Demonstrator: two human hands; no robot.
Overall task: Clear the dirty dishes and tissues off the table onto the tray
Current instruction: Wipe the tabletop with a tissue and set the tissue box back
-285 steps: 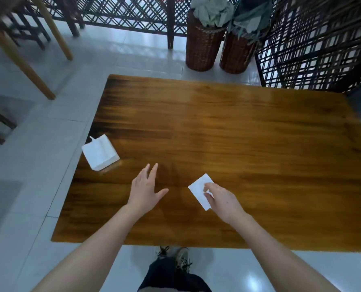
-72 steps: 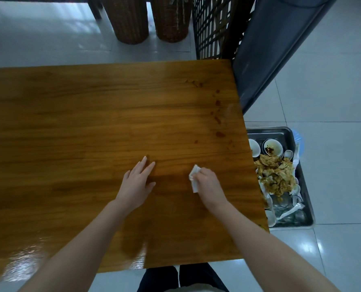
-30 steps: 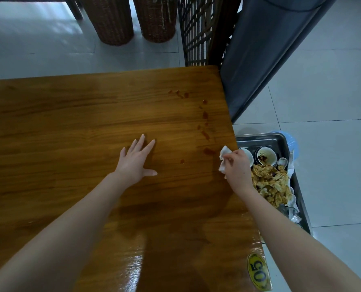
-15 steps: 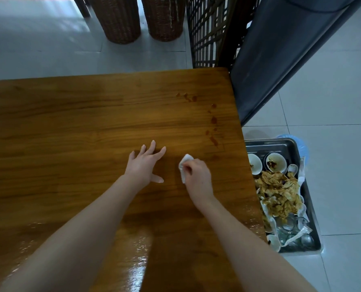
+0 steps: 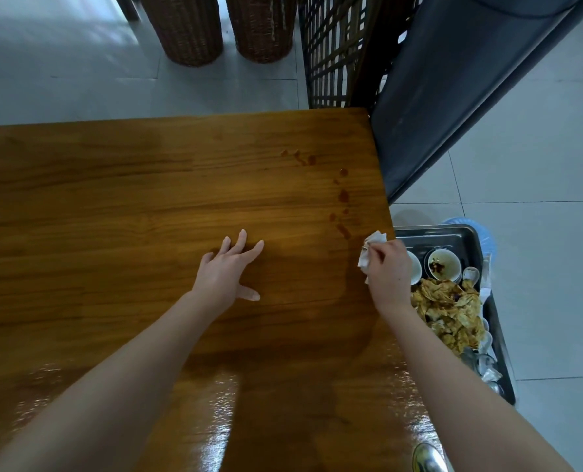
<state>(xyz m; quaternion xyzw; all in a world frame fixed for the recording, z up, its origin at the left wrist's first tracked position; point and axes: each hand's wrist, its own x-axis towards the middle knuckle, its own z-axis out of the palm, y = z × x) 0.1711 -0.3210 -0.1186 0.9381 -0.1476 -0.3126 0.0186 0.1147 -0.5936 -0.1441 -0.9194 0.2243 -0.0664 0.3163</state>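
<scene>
One tissue (image 5: 371, 248) at table (image 5: 113, 206) edge

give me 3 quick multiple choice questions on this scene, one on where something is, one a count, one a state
1. Where is the tray relative to the table? A) on it B) beside its right edge, lower down C) behind it
2. How many wicker baskets stand beyond the table? A) one B) two C) four
3. What is the right hand doing? A) pinching a crumpled tissue B) lying flat, empty C) lifting a bowl
Answers: 1 B, it sits off the right edge, below the tabletop; 2 B, two stand side by side; 3 A, fingers curl round the white tissue.
</scene>
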